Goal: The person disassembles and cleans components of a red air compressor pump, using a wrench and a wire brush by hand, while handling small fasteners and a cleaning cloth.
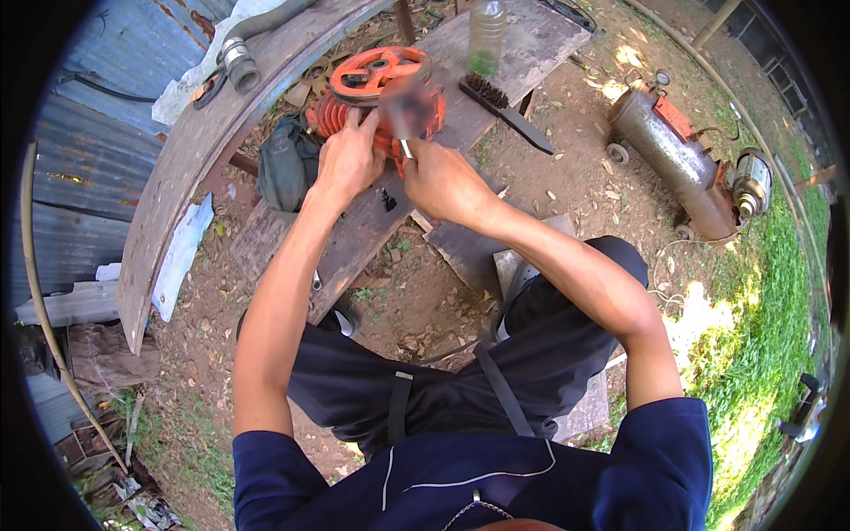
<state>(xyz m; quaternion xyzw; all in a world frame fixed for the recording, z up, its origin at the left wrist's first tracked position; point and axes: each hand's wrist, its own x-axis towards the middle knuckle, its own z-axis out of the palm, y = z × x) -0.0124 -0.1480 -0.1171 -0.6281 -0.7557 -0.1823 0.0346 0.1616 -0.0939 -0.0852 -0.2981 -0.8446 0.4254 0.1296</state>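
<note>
An orange compressor pump with cooling fins and a spoked flywheel rests on a worn wooden bench. My left hand grips the near left side of its body, fingertips against the orange metal. At the pump's near right side, my right hand is closed around a thin shiny metal tool. Only a short length of the tool shows, so its exact kind cannot be made out. Part of the pump's front above the tool looks blurred.
Right of the pump lie a wire brush and a clear bottle with green liquid. A dark cloth sits at left beside a curved plank bearing a hose fitting. A metal air tank stands on the dirt at right.
</note>
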